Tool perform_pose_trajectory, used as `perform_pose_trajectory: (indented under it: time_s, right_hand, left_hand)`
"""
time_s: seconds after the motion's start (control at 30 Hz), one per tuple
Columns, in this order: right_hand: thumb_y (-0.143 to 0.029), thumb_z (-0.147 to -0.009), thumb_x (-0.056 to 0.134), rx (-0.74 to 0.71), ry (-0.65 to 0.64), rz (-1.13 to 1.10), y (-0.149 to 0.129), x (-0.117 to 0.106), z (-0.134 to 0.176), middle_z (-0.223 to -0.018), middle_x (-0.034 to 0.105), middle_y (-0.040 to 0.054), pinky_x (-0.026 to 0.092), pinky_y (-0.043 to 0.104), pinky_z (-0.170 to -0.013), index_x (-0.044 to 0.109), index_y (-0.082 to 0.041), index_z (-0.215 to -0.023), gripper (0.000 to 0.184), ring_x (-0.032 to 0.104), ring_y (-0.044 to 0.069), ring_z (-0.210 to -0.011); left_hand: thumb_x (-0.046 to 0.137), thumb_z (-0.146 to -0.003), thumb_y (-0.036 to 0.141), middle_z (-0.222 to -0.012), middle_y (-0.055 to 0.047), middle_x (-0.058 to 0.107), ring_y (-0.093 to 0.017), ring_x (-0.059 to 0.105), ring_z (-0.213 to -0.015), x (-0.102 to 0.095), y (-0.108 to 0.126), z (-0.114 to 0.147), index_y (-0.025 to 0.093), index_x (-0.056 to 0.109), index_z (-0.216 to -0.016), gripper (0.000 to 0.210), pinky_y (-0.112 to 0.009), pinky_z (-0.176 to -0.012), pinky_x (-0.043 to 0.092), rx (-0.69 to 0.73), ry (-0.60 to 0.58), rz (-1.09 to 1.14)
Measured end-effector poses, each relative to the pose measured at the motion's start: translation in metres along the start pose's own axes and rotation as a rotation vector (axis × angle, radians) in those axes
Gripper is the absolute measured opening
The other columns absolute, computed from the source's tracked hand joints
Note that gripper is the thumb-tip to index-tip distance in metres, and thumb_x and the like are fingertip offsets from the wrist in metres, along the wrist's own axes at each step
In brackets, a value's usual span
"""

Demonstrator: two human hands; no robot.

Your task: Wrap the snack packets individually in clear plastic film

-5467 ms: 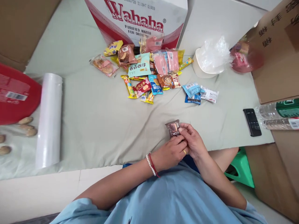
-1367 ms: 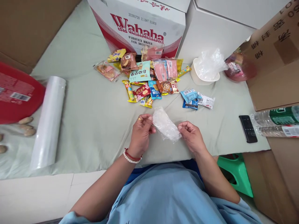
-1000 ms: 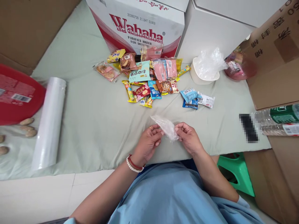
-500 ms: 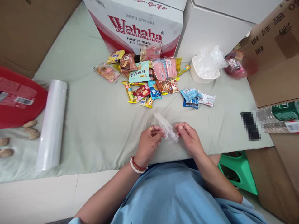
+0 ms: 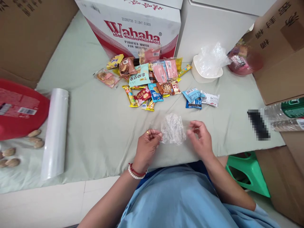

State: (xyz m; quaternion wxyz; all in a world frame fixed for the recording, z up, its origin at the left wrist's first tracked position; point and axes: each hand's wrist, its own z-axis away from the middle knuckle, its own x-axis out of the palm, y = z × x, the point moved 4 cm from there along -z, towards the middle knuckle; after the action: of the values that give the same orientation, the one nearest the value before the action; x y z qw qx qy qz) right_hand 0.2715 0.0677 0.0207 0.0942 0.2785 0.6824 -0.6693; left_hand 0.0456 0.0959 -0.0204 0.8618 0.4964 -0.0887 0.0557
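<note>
A crinkled clear plastic bag (image 5: 173, 129) is spread above the cloth, close to the front edge. My left hand (image 5: 148, 147) pinches its left edge between thumb and fingertips; a ring and bracelets are on this hand and wrist. Just beyond the bag's right edge is my right hand (image 5: 201, 139), its fingers bent and thumb apart, with nothing plainly held. Beyond the bag lies a pile of wrapped snacks (image 5: 142, 77). Several blue and white snack packets (image 5: 194, 97) lie apart to its right.
A white bowl (image 5: 206, 76) holds crumpled clear bags. A clear plastic roll (image 5: 55, 133), walnuts (image 5: 35, 138) and a red container (image 5: 21, 109) lie left. A Wahaha carton (image 5: 135, 28) stands behind. Bottles (image 5: 287, 115) lie right, above a green stool (image 5: 249, 174).
The bunched plastic bag has been spread wider between my hands. My right hand has moved right and its fingers have parted; my left hand has shifted slightly left. The view has shifted a little.
</note>
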Motion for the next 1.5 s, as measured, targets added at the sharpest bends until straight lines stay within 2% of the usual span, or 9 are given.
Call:
perform_pose_trajectory:
  time_s: [0.13, 0.27, 0.53, 0.77, 1.0, 1.17, 1.23, 1.33, 1.5]
  right_hand:
    - [-0.043, -0.095, 0.074, -0.228, -0.297, 0.154, -0.017, 0.028, 0.014, -0.107, 0.076, 0.0112, 0.053, 0.046, -0.09, 0.073, -0.025, -0.118, 0.03, 0.063, 0.03, -0.102]
    - [-0.04, -0.097, 0.072, -0.023, -0.337, -0.144, -0.01, 0.023, 0.005, -0.089, 0.074, 0.0047, 0.052, 0.038, -0.082, 0.077, -0.026, -0.096, 0.015, 0.064, 0.022, -0.086]
    - [-0.048, -0.07, 0.095, 0.477, 0.061, -0.663, 0.024, -0.03, -0.006, -0.078, 0.065, -0.0017, 0.045, 0.027, -0.068, 0.072, -0.024, -0.082, 0.036, 0.055, 0.014, -0.072]
    - [-0.052, -0.07, 0.091, 0.649, 0.105, -0.565, 0.061, -0.05, 0.011, -0.091, 0.074, 0.0043, 0.046, 0.028, -0.062, 0.066, -0.023, -0.086, 0.042, 0.062, 0.017, -0.078]
    - [-0.046, -0.091, 0.072, 0.107, 0.05, 0.314, 0.032, -0.075, -0.009, -0.101, 0.073, 0.008, 0.054, 0.041, -0.08, 0.074, -0.024, -0.1, 0.024, 0.063, 0.024, -0.086]
    - [-0.031, -0.096, 0.071, -0.466, -0.279, 0.33, -0.029, 0.0, -0.036, -0.143, 0.062, 0.0132, 0.045, 0.055, -0.115, 0.064, -0.026, -0.141, 0.047, 0.053, 0.032, -0.133]
    - [-0.025, -0.092, 0.075, -0.521, -0.452, 0.312, -0.036, 0.035, -0.046, -0.153, 0.054, 0.0137, 0.041, 0.058, -0.119, 0.064, -0.026, -0.142, 0.051, 0.045, 0.033, -0.14]
    - [-0.017, -0.092, 0.072, -0.534, -0.554, 0.258, -0.04, 0.063, -0.059, -0.14, 0.063, 0.0099, 0.043, 0.054, -0.118, 0.076, -0.026, -0.108, 0.019, 0.044, 0.032, -0.139]
    - [-0.023, -0.102, 0.061, -0.61, -0.549, 0.171, -0.056, 0.051, -0.062, -0.104, 0.073, 0.0065, 0.047, 0.047, -0.11, 0.072, -0.025, -0.098, 0.012, 0.057, 0.027, -0.121]
  left_hand:
    - [0.091, -0.071, 0.05, -0.068, 0.002, 0.065, -0.007, 0.045, -0.05, 0.006, 0.0, 0.0, 0.019, 0.067, -0.085, 0.042, -0.021, -0.048, 0.033, 0.013, -0.016, 0.021]
    - [0.092, -0.07, 0.05, -0.068, 0.002, 0.065, -0.006, 0.044, -0.05, 0.001, 0.002, 0.001, 0.019, 0.065, -0.085, 0.044, -0.021, -0.048, 0.032, 0.015, -0.014, 0.055]
    - [0.095, -0.065, 0.045, -0.067, 0.004, 0.062, -0.007, 0.046, -0.054, -0.026, 0.012, -0.001, 0.019, 0.064, -0.086, 0.046, -0.019, -0.049, 0.035, 0.032, 0.068, 0.101]
    - [0.094, -0.065, 0.042, -0.068, 0.004, 0.06, -0.009, 0.051, -0.059, -0.036, 0.022, 0.002, 0.02, 0.063, -0.081, 0.041, -0.02, -0.053, 0.038, 0.015, 0.089, 0.126]
    - [0.094, -0.062, 0.038, -0.093, -0.004, 0.074, -0.017, 0.067, -0.085, -0.033, 0.018, 0.003, 0.02, 0.065, -0.078, 0.037, -0.028, -0.077, 0.053, 0.037, 0.1, 0.114]
    - [0.09, -0.059, 0.027, -0.103, -0.006, 0.076, -0.022, 0.074, -0.094, -0.027, 0.019, 0.009, 0.02, 0.061, -0.08, 0.037, -0.034, -0.087, 0.057, 0.02, 0.02, 0.083]
    - [0.087, -0.058, 0.025, -0.104, -0.006, 0.076, -0.023, 0.075, -0.094, -0.026, 0.022, 0.01, 0.021, 0.059, -0.086, 0.04, -0.032, -0.083, 0.057, 0.011, 0.023, 0.089]
    - [0.083, -0.065, 0.035, -0.099, -0.003, 0.075, -0.021, 0.072, -0.084, -0.027, 0.026, 0.004, 0.023, 0.06, -0.1, 0.044, -0.029, -0.07, 0.054, -0.006, 0.1, 0.058]
    - [0.082, -0.076, 0.043, -0.068, 0.002, 0.059, -0.015, 0.052, -0.063, -0.021, 0.032, -0.019, 0.022, 0.063, -0.083, 0.029, -0.025, -0.056, 0.037, 0.166, 0.202, -0.196]
